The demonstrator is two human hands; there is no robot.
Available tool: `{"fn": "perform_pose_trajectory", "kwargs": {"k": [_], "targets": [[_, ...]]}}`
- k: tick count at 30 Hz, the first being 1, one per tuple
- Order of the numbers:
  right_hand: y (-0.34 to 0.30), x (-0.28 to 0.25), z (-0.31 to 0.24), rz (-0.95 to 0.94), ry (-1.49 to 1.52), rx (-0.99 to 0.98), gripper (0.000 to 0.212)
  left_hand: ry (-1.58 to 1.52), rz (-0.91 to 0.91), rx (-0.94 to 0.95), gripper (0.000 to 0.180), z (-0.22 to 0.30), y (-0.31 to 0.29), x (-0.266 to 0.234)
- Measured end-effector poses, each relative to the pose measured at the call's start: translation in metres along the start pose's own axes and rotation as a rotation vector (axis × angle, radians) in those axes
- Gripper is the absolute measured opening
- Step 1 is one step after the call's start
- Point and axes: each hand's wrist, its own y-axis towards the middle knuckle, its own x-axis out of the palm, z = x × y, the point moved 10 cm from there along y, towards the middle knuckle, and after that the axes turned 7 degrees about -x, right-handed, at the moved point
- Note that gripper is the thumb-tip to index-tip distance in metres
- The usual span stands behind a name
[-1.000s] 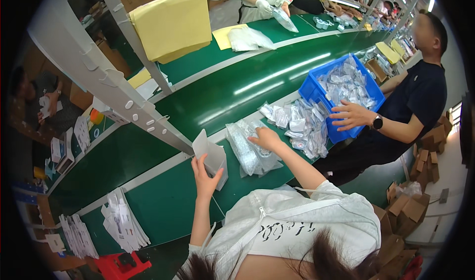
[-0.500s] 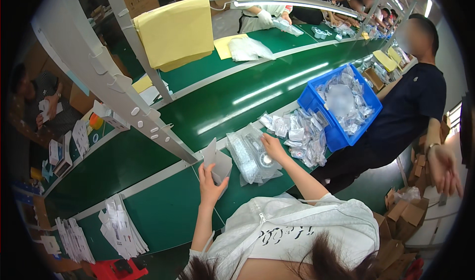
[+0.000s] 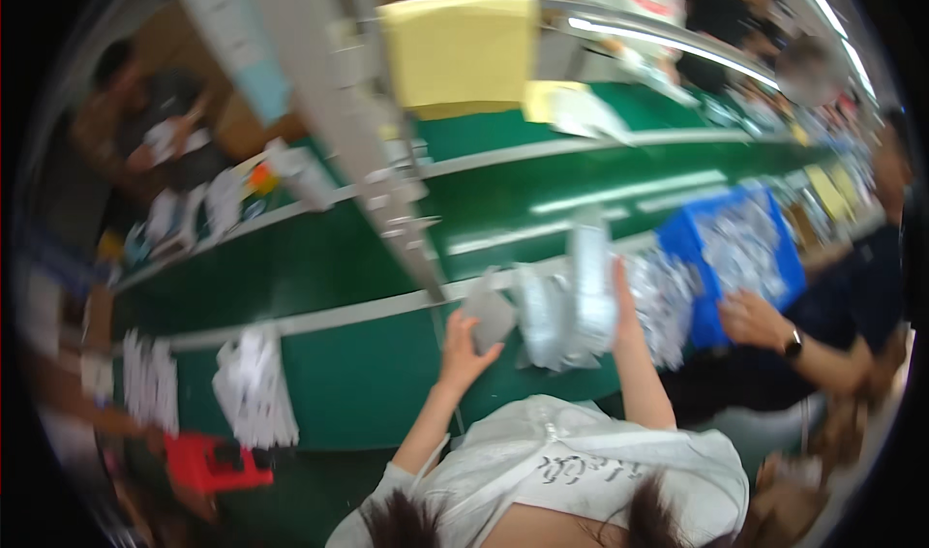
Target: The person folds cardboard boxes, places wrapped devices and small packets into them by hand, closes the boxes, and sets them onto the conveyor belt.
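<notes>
My left hand [image 3: 466, 354] is closed on a small pale grey-white carton [image 3: 492, 318], held just above the green bench. In my right hand [image 3: 625, 306] is a long item in a clear plastic bag [image 3: 590, 282], raised upright and blurred by motion. Another bagged item [image 3: 544, 318] lies on the bench between the carton and the raised bag. What is inside the bags is too smeared to make out.
To the right, small bagged parts [image 3: 666, 306] lie beside a blue bin [image 3: 704, 301] full of similar bags. A co-worker's hand [image 3: 755, 319] is at the bin. Flat white cartons [image 3: 256, 388] lie left. A metal post [image 3: 387, 185] rises ahead; a red stool [image 3: 218, 461] stands lower left.
My right hand has lifted a bagged item off the bench. The carton stays in my left hand. The view has turned left, and the co-worker's hand has come to the blue bin.
</notes>
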Motion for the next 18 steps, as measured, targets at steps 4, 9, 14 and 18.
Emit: {"fn": "perform_pose_trajectory", "kwargs": {"k": [4, 9, 14, 18], "targets": [[-0.008, 0.034, 0.020, -0.128, -0.085, 0.010, 0.040, -0.056, 0.045, 0.003, 0.057, -0.004, -0.009, 0.000], [0.017, 0.004, 0.068, -0.203, -0.124, 0.185, 0.051, -0.142, 0.040, -0.101, 0.056, -0.012, -0.021, -0.002], [0.009, 0.036, 0.081, -0.355, -0.223, 0.241, 0.056, -0.118, 0.126, -0.079, 0.056, -0.010, -0.015, 0.005], [0.025, 0.056, 0.071, -0.340, -0.375, 0.087, 0.056, -0.101, 0.184, 0.000, 0.055, 0.000, -0.012, 0.002]]}}
